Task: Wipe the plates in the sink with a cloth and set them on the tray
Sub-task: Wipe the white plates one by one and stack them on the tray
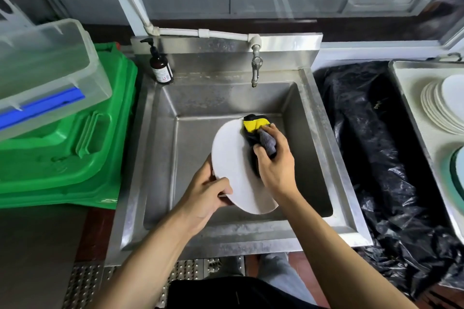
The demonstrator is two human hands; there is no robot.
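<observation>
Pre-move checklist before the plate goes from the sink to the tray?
1. Left hand grips the plate at its rim: ok.
2. Right hand holds the cloth against the plate: ok.
3. Plate wiped all over: cannot tell, the far face is hidden.
4. Plate held above the sink basin, tilted on edge: ok.
5. Tray at right holds a stack of plates; room for one more on top: cannot tell, the tray is cut off by the frame.
6. Tap running no water: ok.
</observation>
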